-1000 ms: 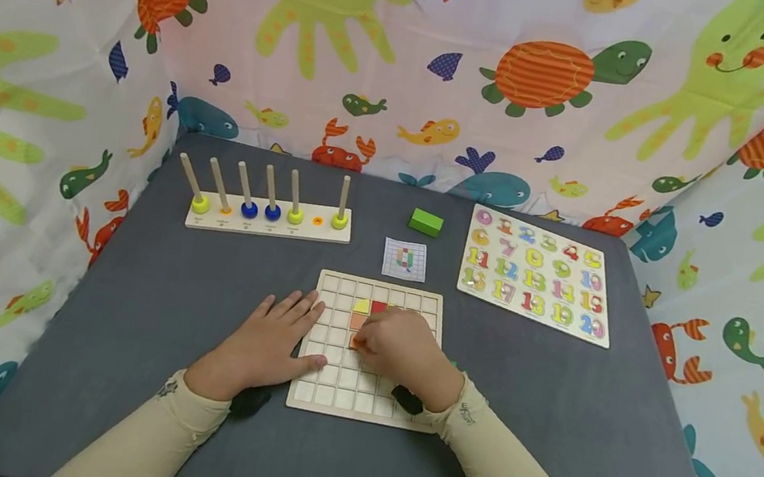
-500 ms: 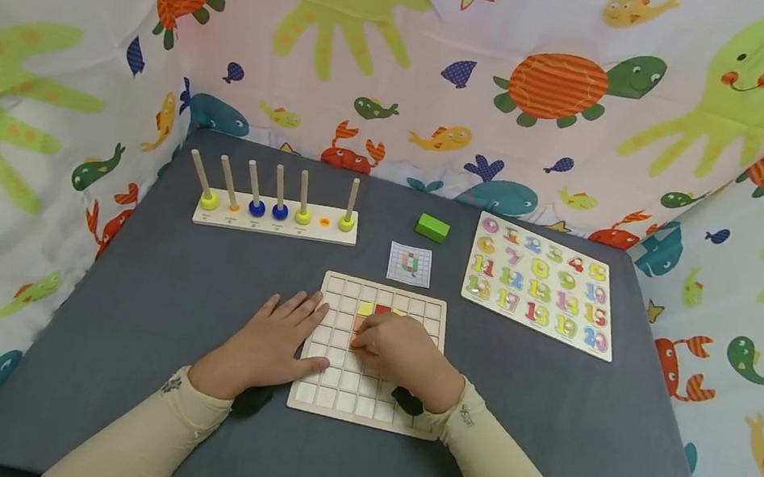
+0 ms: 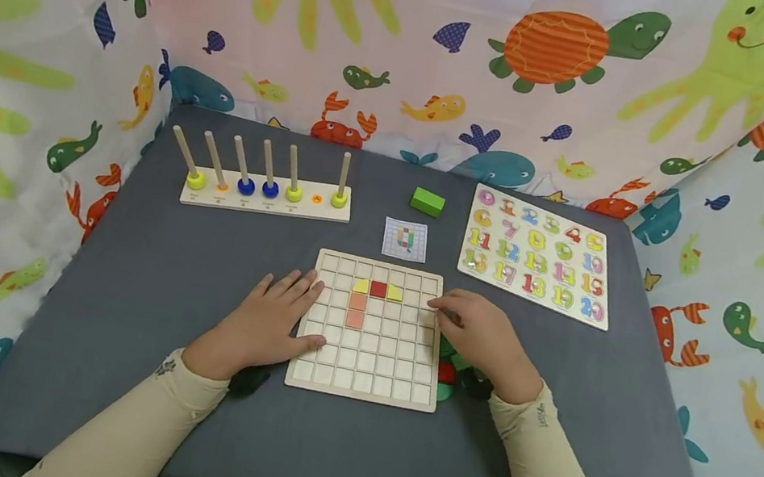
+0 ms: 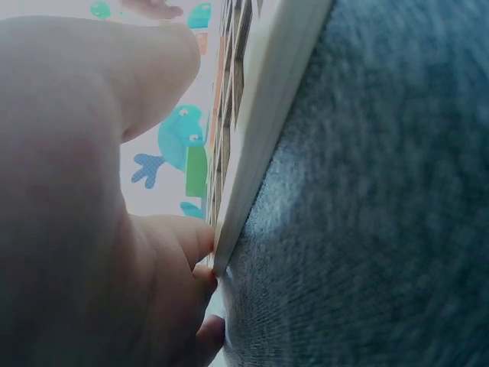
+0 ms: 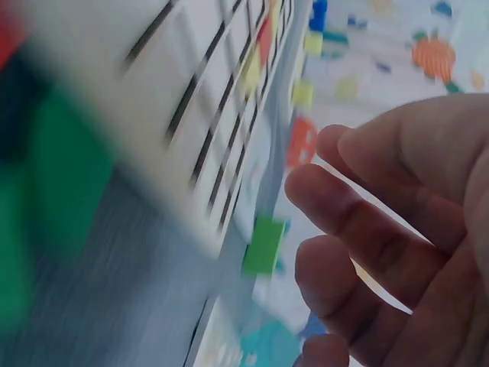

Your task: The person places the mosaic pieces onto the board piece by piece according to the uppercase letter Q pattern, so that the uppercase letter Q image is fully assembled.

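A wooden grid board (image 3: 336, 356) lies in front of me. Near its top sit a red square (image 3: 378, 289), a yellow piece on either side of it, and two orange squares (image 3: 357, 308) in a column below the left yellow one. My left hand (image 3: 259, 327) rests with fingers spread along the board's left edge. Over the right edge is my right hand (image 3: 481, 338), its fingers loosely bent; the right wrist view shows nothing between the fingertips (image 5: 313, 183). Below that hand lie green and red pieces (image 3: 446, 373), partly hidden by it and the board.
Behind the board lies a small pattern card (image 3: 405, 240), with a green block (image 3: 427, 201) beyond it. A number puzzle (image 3: 547, 249) is at the back right. A peg stand (image 3: 265, 207) with coloured rings is at the back left. Patterned cloth (image 3: 409, 47) hangs behind the table.
My right hand has let go of the lower orange square and moved right to the board's edge, uncovering the coloured pieces. My left hand stays on the board. The head view has shifted slightly.
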The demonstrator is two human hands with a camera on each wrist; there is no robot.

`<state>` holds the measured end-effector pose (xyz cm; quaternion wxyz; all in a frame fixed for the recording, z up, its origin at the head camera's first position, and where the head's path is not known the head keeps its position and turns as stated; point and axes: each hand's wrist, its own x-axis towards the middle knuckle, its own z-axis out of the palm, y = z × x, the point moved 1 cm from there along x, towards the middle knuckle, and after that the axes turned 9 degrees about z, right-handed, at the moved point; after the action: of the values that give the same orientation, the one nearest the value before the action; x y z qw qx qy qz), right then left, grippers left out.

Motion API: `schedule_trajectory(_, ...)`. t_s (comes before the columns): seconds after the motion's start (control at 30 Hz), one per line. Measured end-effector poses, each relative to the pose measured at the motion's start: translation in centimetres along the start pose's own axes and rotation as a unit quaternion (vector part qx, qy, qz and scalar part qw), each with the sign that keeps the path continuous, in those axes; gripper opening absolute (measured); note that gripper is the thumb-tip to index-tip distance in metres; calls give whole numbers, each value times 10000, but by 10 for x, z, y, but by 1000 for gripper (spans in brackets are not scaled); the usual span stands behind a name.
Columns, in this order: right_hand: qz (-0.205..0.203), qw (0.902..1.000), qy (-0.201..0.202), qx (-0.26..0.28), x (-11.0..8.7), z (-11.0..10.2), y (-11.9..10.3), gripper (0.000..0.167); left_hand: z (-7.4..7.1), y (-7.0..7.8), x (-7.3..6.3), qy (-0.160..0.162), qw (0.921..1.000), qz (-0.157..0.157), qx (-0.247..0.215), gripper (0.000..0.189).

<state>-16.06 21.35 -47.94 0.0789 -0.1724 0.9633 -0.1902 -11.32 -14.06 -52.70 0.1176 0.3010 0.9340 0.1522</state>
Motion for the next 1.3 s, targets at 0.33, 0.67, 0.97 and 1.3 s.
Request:
schedule_trajectory(0.33,617,9979,-88,-168,-50,7,40,27,-6,-5,-7,93,9999,-72,-97,95)
schedule_trajectory(0.67,871,9940,497,-437,-67,12,42,21,-7,-5,-5,85,9998,-89,-136,96)
schedule_trajectory(0.97,299,9961,535,-640,-35,5,21,21,5,-8,-1,164,9999,22,-17,96)
schedule_trajectory(1.3,-1014,9892,400,-984,24,23,-24,13,-1,1,-1,24,10000,4,-35,95)
